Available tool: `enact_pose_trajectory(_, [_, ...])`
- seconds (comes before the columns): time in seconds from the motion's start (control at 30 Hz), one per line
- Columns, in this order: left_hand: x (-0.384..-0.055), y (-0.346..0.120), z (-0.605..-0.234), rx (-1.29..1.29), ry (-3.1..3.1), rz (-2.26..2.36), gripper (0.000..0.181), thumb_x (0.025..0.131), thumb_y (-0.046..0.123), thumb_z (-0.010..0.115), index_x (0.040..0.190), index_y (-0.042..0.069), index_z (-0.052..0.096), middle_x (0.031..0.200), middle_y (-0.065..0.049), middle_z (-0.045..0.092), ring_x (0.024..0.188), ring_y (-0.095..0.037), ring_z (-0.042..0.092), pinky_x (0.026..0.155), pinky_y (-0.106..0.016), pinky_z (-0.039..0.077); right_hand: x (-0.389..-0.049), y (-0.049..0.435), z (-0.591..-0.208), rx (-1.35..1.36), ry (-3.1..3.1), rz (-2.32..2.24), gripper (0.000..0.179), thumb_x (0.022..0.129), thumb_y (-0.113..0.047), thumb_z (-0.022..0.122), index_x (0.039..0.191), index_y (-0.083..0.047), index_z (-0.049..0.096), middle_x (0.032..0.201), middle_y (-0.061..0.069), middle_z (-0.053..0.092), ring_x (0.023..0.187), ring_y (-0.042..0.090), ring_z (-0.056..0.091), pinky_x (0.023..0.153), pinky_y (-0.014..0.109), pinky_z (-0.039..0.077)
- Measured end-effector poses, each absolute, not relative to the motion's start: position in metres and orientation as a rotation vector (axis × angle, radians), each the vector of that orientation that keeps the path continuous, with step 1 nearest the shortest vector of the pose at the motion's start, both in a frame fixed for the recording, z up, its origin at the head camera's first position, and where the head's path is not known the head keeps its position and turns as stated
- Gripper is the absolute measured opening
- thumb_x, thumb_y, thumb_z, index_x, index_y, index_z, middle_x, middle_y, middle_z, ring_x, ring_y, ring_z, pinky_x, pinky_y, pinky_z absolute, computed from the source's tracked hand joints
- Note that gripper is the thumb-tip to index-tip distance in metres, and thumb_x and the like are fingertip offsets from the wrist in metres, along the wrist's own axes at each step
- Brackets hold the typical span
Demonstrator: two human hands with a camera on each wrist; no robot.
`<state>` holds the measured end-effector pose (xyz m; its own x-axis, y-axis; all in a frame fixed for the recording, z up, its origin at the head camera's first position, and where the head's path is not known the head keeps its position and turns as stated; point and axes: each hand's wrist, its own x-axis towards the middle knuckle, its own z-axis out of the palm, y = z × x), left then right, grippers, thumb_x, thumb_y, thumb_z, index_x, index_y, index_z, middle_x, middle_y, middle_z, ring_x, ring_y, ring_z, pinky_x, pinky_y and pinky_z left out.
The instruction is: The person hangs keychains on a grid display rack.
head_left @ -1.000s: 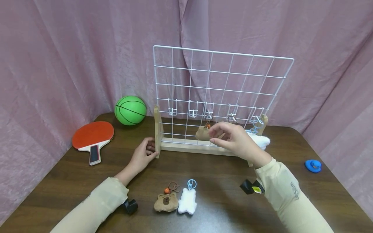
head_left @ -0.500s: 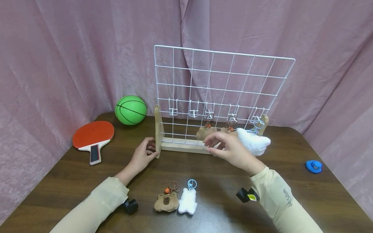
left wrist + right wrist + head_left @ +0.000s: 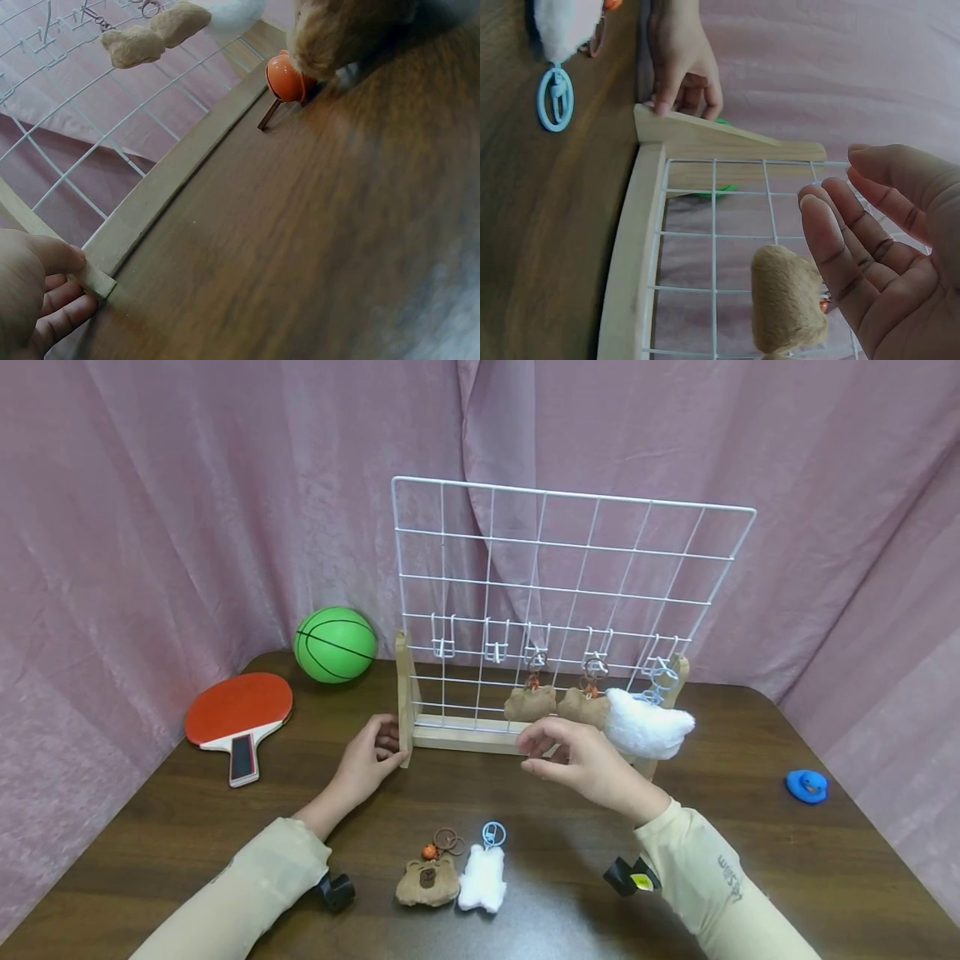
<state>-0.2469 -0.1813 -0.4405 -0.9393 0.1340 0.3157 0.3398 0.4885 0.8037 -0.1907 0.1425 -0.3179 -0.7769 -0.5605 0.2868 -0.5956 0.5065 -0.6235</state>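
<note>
My left hand (image 3: pixel 367 752) grips the front end of the rack's left wooden foot (image 3: pixel 96 279), thumb on one side and fingers on the other. My right hand (image 3: pixel 581 764), holding nothing, hovers before the white wire rack (image 3: pixel 577 547); its thumb and fingers are bent and apart. Behind it two brown bear keychains (image 3: pixel 529 703) hang on hooks beside a white plush keychain (image 3: pixel 648 725). On the table in front lie a brown bear keychain (image 3: pixel 427 883) with an orange bell and a white plush keychain (image 3: pixel 482 878) with a blue ring.
A green ball (image 3: pixel 335 644) stands at the back left, with a red table tennis paddle (image 3: pixel 240 714) nearer. Toward the right edge sits a blue rubber duck (image 3: pixel 807 786). Two rack hooks (image 3: pixel 496 647) on the left bear nothing. A pink curtain (image 3: pixel 225 510) hangs behind.
My right hand has moved down and left, away from the hanging keychains, so the second brown bear now shows. My left hand stays on the wooden foot.
</note>
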Motion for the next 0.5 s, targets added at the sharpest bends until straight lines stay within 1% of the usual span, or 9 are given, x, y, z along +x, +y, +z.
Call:
enact_pose_trajectory(0.1, [-0.247,-0.181,-0.441,-0.408,-2.521,-1.438,0.051,0.084,-0.002,0.07,0.128,-0.003,0.045,0.108,-0.021,0.06,0.098,-0.029,0.061,0.074,-0.021,0.054,-0.191,0.142,-0.322,1.049,-2.692,1.129,0.019,0.085,-0.013,0.072,0.103,-0.011,0.066,0.098,0.001,0.07,0.086,0.008,0.064,0.072,0.03,0.055])
enact_pose_trajectory(0.23, [-0.247,-0.182,-0.442,-0.409,-2.522,-1.439,0.051,0.084,-0.002,0.07,0.128,-0.002,0.045,0.108,-0.021,0.061,0.098,-0.029,0.061,0.074,-0.022,0.054,-0.191,0.141,-0.329,1.087,-2.709,1.131,0.019,0.086,-0.013,0.071,0.104,-0.011,0.066,0.099,0.004,0.07,0.087,0.007,0.064,0.076,0.029,0.055])
enact_pose_trajectory(0.3, [-0.247,-0.182,-0.442,-0.409,-2.523,-1.439,0.051,0.084,-0.002,0.07,0.128,-0.002,0.045,0.108,-0.021,0.061,0.098,-0.029,0.061,0.074,-0.022,0.054,-0.19,0.14,-0.333,1.101,-2.723,1.136,0.02,0.086,-0.013,0.071,0.105,-0.011,0.066,0.099,0.003,0.07,0.087,0.007,0.064,0.078,0.031,0.055])
enact_pose_trajectory(0.33, [-0.247,-0.182,-0.442,-0.409,-2.523,-1.438,0.051,0.084,-0.002,0.07,0.128,-0.002,0.045,0.108,-0.021,0.061,0.098,-0.029,0.061,0.074,-0.021,0.054,-0.19,0.14,-0.335,1.11,-2.728,1.131,0.02,0.086,-0.014,0.07,0.106,-0.01,0.066,0.099,0.002,0.07,0.088,0.007,0.065,0.079,0.03,0.055])
enact_pose_trajectory(0.4, [-0.247,-0.182,-0.442,-0.41,-2.523,-1.44,0.051,0.084,-0.002,0.07,0.128,-0.002,0.045,0.108,-0.021,0.061,0.098,-0.03,0.061,0.074,-0.021,0.054,-0.189,0.139,-0.339,1.128,-2.728,1.121,0.021,0.086,-0.014,0.07,0.106,-0.01,0.066,0.099,0.0,0.07,0.088,0.008,0.065,0.079,0.029,0.055])
enact_pose_trajectory(0.5, [-0.247,-0.182,-0.441,-0.411,-2.522,-1.444,0.051,0.084,-0.002,0.07,0.128,-0.002,0.045,0.108,-0.021,0.06,0.098,-0.03,0.061,0.074,-0.02,0.054,-0.19,0.139,-0.344,1.175,-2.7,1.121,0.022,0.085,-0.012,0.071,0.106,-0.007,0.066,0.098,0.001,0.071,0.088,0.011,0.067,0.077,0.028,0.055])
